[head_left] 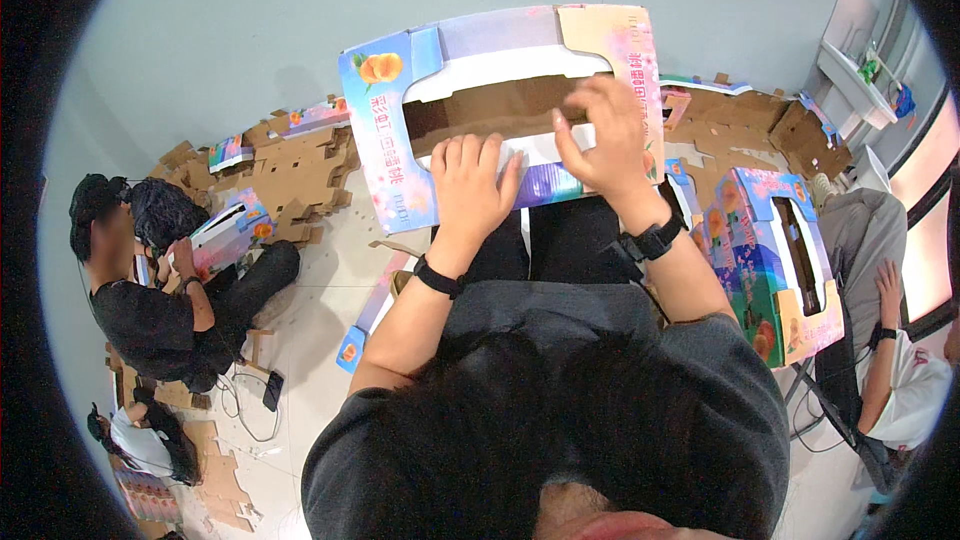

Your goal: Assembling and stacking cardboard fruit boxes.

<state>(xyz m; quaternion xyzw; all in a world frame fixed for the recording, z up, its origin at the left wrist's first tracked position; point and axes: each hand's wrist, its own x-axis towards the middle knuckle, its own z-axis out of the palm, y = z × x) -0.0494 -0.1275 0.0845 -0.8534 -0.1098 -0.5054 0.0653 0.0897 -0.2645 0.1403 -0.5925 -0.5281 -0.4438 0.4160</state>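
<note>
Carton (485, 112), one, printed blue, pink and cream with fruit pictures, brown inside; placed above the lap, taken here as the landmark. Its long axis is set across the body, from left to right, with a slight tilt, the right end being a little farther out. A long opening with white edge flaps is presented upward. Left hand (470, 180): laid on the near edge of the carton, left of its middle; fingers nearly straight and close together, tips directed at the opening, thumb set a little apart; the near white flap is touched, and nothing is seen to be gripped. Right hand (607, 140): held over the right end of the carton's opening; fingers bent, thumb parted from them by a moderate gap; no object is seen in it, and whether the carton is touched by the fingertips cannot be told. The near edge is thus shared by both hands, the left end of the opening being nearer to the left hand, the right end to the right. Second carton (745, 265), similarly printed: stood to the right of the landmark carton and nearer the body. Flattened brown cardboard (285, 175): spread to the left of the carton, along the wall (230, 40).
</note>
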